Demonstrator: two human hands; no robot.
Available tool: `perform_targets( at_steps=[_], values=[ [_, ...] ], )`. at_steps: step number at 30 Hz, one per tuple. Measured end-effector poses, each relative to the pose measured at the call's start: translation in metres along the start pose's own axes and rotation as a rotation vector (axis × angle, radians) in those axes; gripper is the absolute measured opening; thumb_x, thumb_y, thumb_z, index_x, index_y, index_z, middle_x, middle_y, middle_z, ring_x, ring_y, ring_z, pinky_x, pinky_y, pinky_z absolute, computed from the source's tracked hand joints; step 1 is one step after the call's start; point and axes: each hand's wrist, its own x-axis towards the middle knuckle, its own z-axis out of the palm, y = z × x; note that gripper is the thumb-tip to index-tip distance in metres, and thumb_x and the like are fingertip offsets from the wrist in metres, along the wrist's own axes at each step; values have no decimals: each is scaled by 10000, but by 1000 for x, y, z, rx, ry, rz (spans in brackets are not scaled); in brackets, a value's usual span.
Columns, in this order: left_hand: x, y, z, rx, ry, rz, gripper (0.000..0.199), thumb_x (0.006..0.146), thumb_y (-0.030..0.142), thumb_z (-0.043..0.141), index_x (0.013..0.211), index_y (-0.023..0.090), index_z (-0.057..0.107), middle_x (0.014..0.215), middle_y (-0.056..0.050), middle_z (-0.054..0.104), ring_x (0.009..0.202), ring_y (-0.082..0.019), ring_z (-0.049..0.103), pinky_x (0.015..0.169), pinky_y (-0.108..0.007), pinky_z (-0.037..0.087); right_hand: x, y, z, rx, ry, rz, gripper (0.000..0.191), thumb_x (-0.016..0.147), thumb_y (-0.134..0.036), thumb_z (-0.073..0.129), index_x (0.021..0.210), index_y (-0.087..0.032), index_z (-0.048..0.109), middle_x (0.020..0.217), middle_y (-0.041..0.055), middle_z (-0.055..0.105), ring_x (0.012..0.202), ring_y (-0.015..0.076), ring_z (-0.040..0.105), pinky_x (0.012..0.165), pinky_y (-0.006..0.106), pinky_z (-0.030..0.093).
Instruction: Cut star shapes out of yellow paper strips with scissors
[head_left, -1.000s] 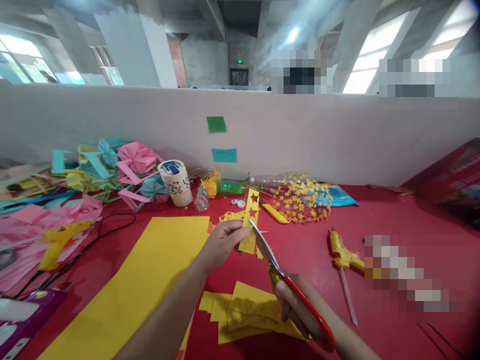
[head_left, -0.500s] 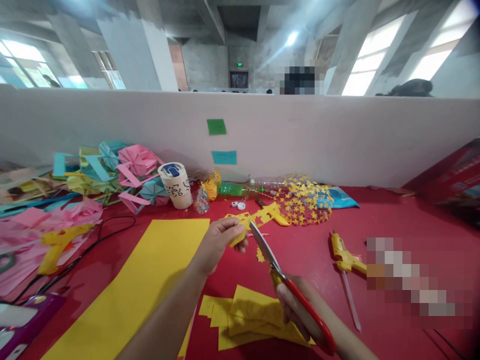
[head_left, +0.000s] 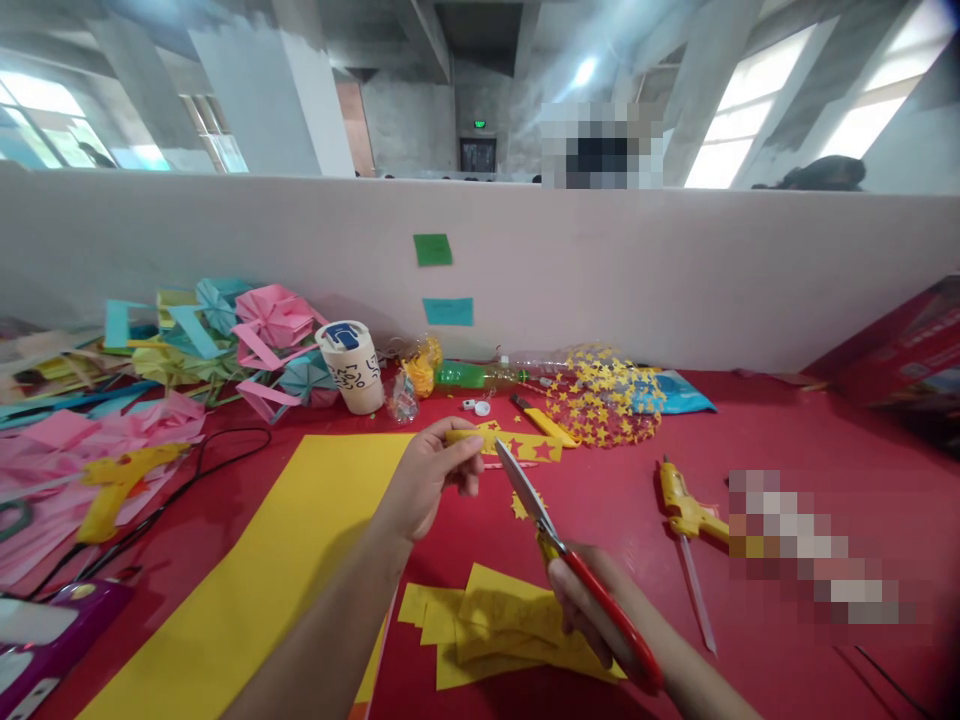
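Left hand (head_left: 433, 472) pinching yellow strip (head_left: 529, 446), strip jutting rightward, right hand (head_left: 577, 608) gripping scissors (head_left: 550, 534)

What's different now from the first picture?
The yellow strip swung from upright to pointing right, and the left hand holding it shifted slightly left. Neither hand let go. The right hand still holds the red-handled scissors; the yellow paper pile stayed put.

Legible text: 0 | cup (head_left: 351, 372): black marks, unreadable | red box (head_left: 900, 345): blurred lettering | green sign (head_left: 479, 124): too small
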Motion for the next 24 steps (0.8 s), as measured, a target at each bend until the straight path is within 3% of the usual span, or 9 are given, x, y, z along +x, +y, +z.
perform_targets(
  at_steps=[5,8,13,16,22,24],
  values=[
    [0,-1,-2,48,6,17,200,783,269,686,700,154,546,571,43,584,401,-36,475,420,-155,351,8,12,4,-8,35,-42,501,760,-697,489,705,-204,421,537,-47,482,328,62,395,300,160,289],
    [0,-2,-2,63,21,6,230,773,273,695,665,149,535,554,46,570,389,-29,453,409,-154,326,13,19,4,4,29,15,500,778,-696,452,679,-208,401,514,-46,488,288,59,382,262,156,255],
    [0,-1,-1,59,37,-8,241,757,278,708,667,151,525,540,52,559,385,-23,421,400,-150,288,9,14,-1,-13,-51,-33,501,750,-693,538,744,-196,475,576,-16,559,354,82,441,339,187,363],
    [-1,1,-1,30,33,-12,238,759,267,703,671,152,515,543,54,557,389,-19,406,403,-150,275,6,8,-2,-6,-51,-40,522,743,-714,531,730,-195,482,558,-21,538,353,83,432,348,193,360],
    [-3,-1,3,-100,-167,-104,162,794,269,639,728,135,576,658,-19,638,492,-82,544,486,-200,391,4,6,-2,32,-51,-80,549,748,-744,495,728,-196,488,498,-19,507,340,99,436,367,218,381],
    [-3,-5,6,-107,-178,-132,166,794,275,645,739,122,611,633,-16,623,484,-81,533,476,-201,388,4,5,-1,35,-50,-93,559,756,-754,473,727,-195,486,492,-24,504,338,97,437,372,217,383]
  ],
)
